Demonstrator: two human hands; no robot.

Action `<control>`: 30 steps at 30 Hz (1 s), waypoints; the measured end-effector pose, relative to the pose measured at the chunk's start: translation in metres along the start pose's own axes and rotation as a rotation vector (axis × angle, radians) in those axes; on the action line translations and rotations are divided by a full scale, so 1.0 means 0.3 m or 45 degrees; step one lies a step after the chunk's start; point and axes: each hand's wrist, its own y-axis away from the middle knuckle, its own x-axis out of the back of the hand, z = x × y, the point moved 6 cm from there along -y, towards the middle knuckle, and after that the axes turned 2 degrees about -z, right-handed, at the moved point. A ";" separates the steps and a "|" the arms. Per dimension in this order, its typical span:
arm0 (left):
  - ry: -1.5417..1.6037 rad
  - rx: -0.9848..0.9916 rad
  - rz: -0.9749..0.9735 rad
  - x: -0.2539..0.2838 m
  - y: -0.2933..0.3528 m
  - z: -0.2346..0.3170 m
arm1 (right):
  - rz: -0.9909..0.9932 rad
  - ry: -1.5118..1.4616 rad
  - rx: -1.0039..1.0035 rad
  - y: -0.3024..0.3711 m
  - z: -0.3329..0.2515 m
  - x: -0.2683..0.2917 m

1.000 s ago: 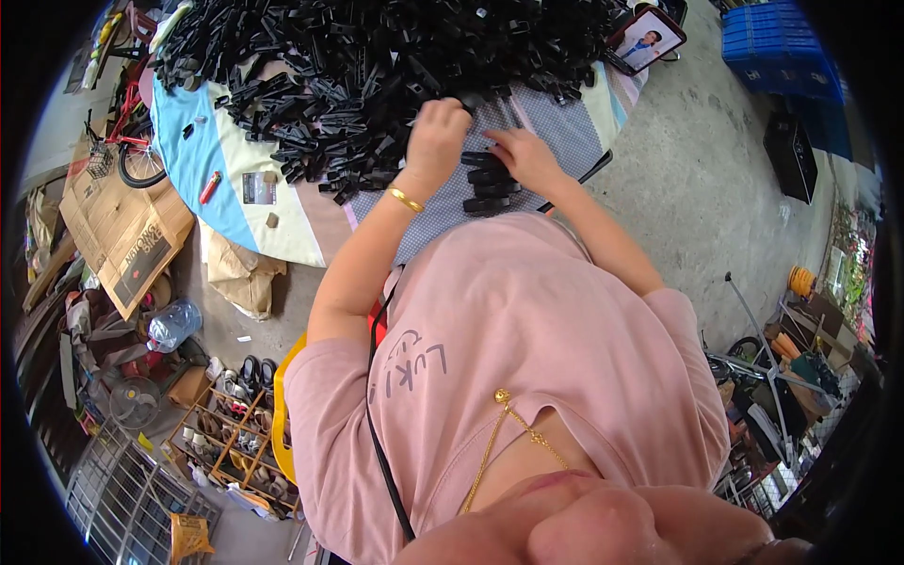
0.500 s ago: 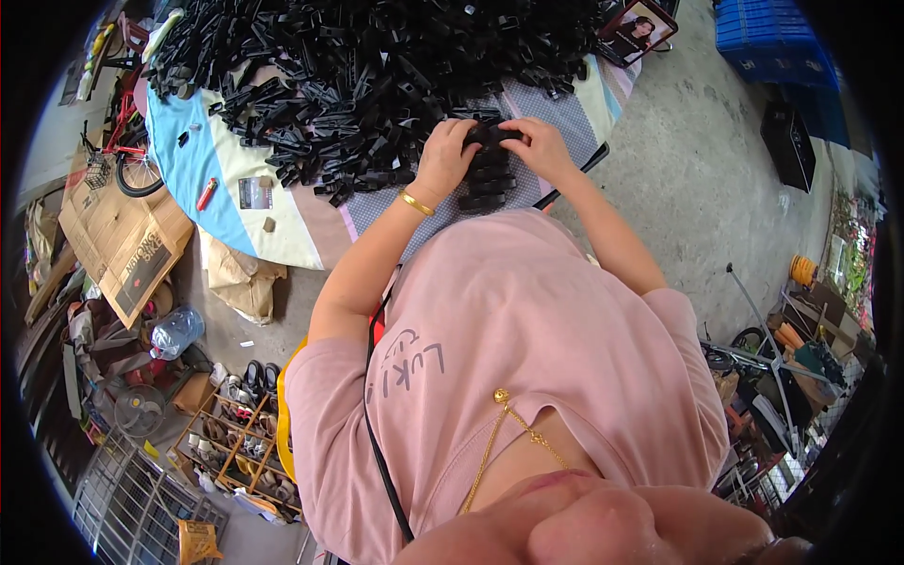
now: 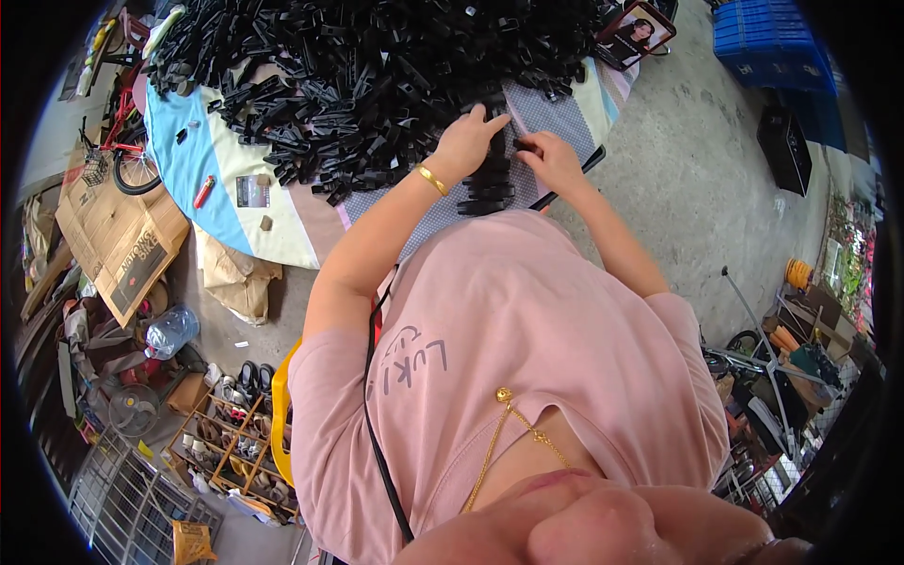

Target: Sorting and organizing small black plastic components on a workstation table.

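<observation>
A big heap of small black plastic clip-like parts (image 3: 358, 85) covers the far side of the cloth-covered table (image 3: 292, 212). Right of the heap, a short column of the same parts (image 3: 486, 193) runs toward my body, laid side by side. My left hand (image 3: 461, 146), with a gold bangle on its wrist, reaches over the far end of this column, fingers stretched and apart; what its fingertips touch is unclear. Just to the right, my right hand (image 3: 554, 162) pinches a small black plastic part (image 3: 522, 145) between thumb and fingers, apart from the column.
A propped screen (image 3: 636, 36) stands at the table's far right edge. On the left lie a red lighter (image 3: 204, 192) and a small card (image 3: 253, 191). Blue crates (image 3: 772, 45) and a black box (image 3: 784, 149) stand on the right floor. Cardboard (image 3: 122, 235) and a shoe rack (image 3: 226, 433) are at left.
Both hands were together over the column, holding black parts. They have now separated: the left has shifted slightly farther and right, the right has drawn back toward me with a small part.
</observation>
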 end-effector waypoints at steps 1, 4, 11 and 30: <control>0.000 0.000 -0.001 -0.002 -0.009 -0.006 | 0.099 -0.083 -0.062 0.006 0.004 0.017; -0.106 -0.068 0.041 0.004 -0.033 0.011 | 0.283 -0.133 -0.035 0.011 -0.003 0.041; -0.026 -0.044 0.108 -0.006 0.017 0.001 | 0.422 0.250 0.303 0.009 -0.053 0.074; 0.105 -0.079 0.099 0.010 0.010 -0.030 | 0.207 0.324 0.522 -0.064 -0.084 0.007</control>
